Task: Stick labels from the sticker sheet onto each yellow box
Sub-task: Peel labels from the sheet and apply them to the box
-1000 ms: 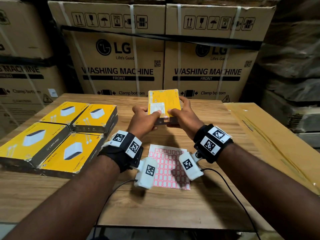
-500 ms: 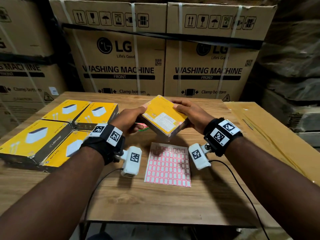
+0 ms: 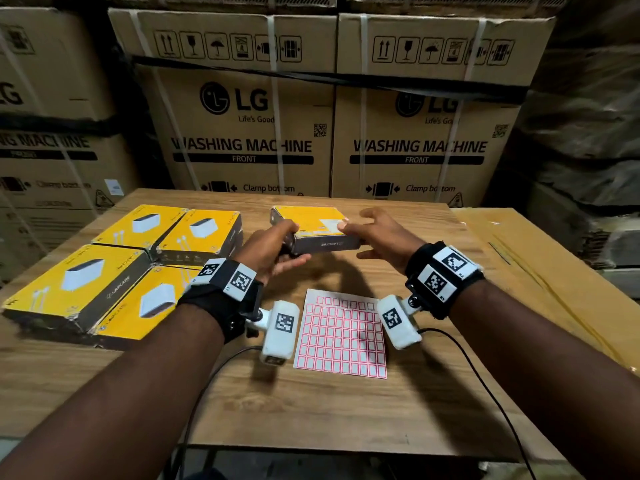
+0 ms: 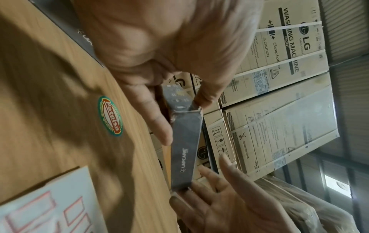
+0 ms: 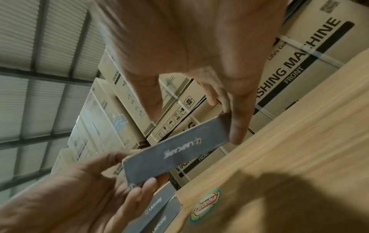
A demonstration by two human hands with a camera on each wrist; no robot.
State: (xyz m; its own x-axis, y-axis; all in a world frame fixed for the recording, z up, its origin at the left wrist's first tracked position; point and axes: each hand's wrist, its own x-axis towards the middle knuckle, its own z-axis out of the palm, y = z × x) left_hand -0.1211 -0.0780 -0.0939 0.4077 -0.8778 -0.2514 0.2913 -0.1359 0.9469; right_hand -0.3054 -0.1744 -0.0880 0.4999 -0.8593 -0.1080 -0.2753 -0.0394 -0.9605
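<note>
I hold a yellow box (image 3: pixel 308 220) flat a little above the wooden table (image 3: pixel 311 410), beyond the sticker sheet. My left hand (image 3: pixel 289 242) grips its near left corner, thumb on top and fingers underneath. My right hand (image 3: pixel 358 235) is at the right end with fingers spread and straight; its thumb tip touches the top beside a white patch (image 3: pixel 330 225). In the right wrist view one straight finger (image 5: pixel 237 126) lies against the box's grey side (image 5: pixel 175 151). The pink-bordered sticker sheet (image 3: pixel 341 334) lies flat between my wrists. Several more yellow boxes (image 3: pixel 104 271) sit together at the left.
Large washing-machine cartons (image 3: pixel 242 133) wall off the far side of the table. A flat brown cardboard sheet (image 3: pixel 536 271) lies along the right. A round green and red sticker (image 4: pixel 109 116) is stuck on the tabletop under the held box. Camera cables trail off the near edge.
The box went from upright and facing me to tilted, then flat and lower over the table. My right hand's fingers have spread away from it.
</note>
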